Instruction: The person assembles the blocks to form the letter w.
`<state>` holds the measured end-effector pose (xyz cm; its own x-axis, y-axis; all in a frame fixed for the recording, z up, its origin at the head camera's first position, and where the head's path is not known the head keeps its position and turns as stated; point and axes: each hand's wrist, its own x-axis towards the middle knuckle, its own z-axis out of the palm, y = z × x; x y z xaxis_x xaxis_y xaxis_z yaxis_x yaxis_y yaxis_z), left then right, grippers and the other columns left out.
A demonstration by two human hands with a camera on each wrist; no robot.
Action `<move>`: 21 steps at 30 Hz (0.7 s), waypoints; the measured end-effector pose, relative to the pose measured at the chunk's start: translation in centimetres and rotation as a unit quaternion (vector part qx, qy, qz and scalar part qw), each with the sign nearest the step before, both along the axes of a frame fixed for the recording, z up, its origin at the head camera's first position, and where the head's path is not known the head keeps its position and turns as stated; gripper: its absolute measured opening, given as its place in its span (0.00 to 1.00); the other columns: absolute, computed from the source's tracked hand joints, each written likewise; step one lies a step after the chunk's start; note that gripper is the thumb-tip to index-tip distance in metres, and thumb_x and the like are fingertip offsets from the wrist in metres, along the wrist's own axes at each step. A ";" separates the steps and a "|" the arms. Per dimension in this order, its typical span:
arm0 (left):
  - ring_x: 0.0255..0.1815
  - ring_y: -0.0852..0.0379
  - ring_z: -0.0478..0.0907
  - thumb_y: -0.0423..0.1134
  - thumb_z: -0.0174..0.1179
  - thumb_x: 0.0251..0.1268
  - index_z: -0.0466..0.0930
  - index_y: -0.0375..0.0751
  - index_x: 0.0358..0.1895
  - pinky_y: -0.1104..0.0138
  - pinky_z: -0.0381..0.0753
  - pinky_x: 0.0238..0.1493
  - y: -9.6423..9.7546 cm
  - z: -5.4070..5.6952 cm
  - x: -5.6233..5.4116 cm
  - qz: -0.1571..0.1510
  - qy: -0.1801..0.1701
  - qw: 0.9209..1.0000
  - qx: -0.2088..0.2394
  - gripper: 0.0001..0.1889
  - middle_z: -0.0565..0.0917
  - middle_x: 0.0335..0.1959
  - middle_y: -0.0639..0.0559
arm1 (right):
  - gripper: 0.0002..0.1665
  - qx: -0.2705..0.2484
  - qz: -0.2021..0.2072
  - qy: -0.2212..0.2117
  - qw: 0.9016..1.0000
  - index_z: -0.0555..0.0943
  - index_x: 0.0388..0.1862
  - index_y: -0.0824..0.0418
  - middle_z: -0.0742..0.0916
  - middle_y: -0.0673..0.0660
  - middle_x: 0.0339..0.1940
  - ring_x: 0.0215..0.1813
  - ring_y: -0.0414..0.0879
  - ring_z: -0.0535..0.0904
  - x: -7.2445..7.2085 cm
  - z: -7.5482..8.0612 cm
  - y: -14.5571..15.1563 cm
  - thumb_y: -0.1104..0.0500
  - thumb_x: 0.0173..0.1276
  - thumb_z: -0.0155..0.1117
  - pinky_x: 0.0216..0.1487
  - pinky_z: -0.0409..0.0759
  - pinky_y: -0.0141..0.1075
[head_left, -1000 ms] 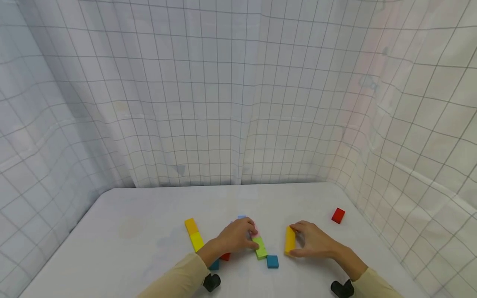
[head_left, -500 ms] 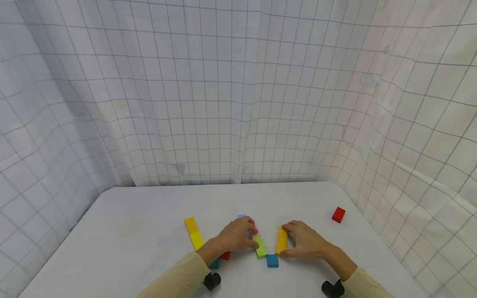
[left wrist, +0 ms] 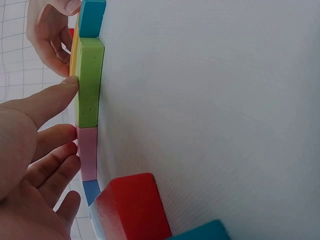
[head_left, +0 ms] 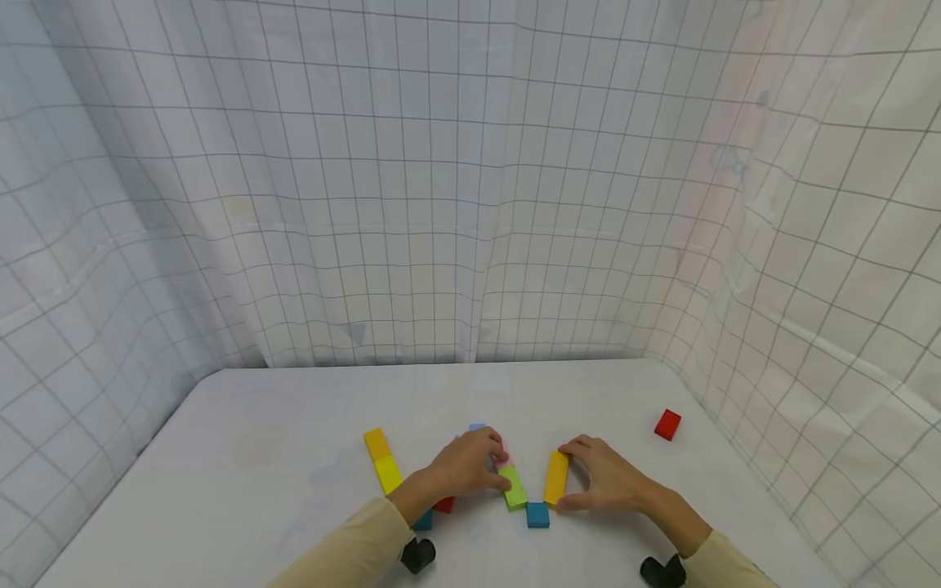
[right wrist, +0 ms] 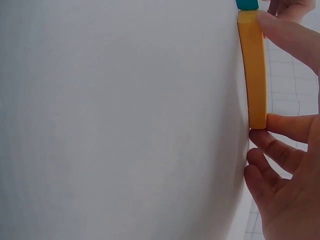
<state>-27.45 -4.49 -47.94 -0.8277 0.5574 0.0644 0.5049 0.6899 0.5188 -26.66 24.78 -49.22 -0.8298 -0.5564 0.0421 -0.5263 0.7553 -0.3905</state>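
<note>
My right hand (head_left: 606,478) pinches a long orange-yellow block (head_left: 556,478) end to end, thumb at its near end and index finger at its far end. In the right wrist view the block (right wrist: 254,70) lies on the table, its near end by a teal block (right wrist: 247,4). My left hand (head_left: 466,461) touches a slanting row of blocks: thumb on the green block (left wrist: 90,85), fingertips at the pink block (left wrist: 88,152). A blue block (left wrist: 91,191) follows the pink one. The teal block (head_left: 537,515) sits between the green and orange-yellow blocks' near ends.
Left of my left hand, an orange block (head_left: 377,443) and a yellow block (head_left: 388,474) lie in line. A red block (head_left: 444,505) and another teal block (head_left: 423,521) are partly hidden by my left arm. One more red block (head_left: 667,425) lies far right. Gridded curtains (head_left: 470,245) surround the table.
My right hand has shifted left with the orange-yellow block, bringing it close to the teal block, then nudged it slightly back toward me. The left hand has stayed in place.
</note>
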 end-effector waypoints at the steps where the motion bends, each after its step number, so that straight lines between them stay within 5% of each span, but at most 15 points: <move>1: 0.51 0.57 0.77 0.50 0.78 0.58 0.90 0.43 0.51 0.60 0.80 0.58 0.0 0.0 0.0 0.000 0.000 1.000 -0.001 0.21 0.80 0.53 0.56 | 0.51 0.000 0.000 -0.002 1.000 0.77 0.67 0.64 0.79 0.56 0.61 0.61 0.55 0.74 0.0 0.0 0.0 0.29 0.57 0.73 0.66 0.74 0.59; 21: 0.51 0.56 0.77 0.49 0.79 0.57 0.90 0.43 0.49 0.60 0.80 0.58 0.0 0.3 0.2 0.003 -0.004 1.000 0.003 0.20 0.81 0.52 0.55 | 0.52 0.000 -0.001 -0.010 1.000 0.78 0.66 0.64 0.79 0.55 0.59 0.60 0.54 0.74 0.1 0.1 0.4 0.28 0.56 0.74 0.65 0.74 0.59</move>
<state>-27.27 -4.48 -47.62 -0.8314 0.5523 0.0608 0.4968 0.6900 0.5264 -26.52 25.15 -49.09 -0.8315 -0.5549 0.0251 -0.5169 0.7565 -0.4007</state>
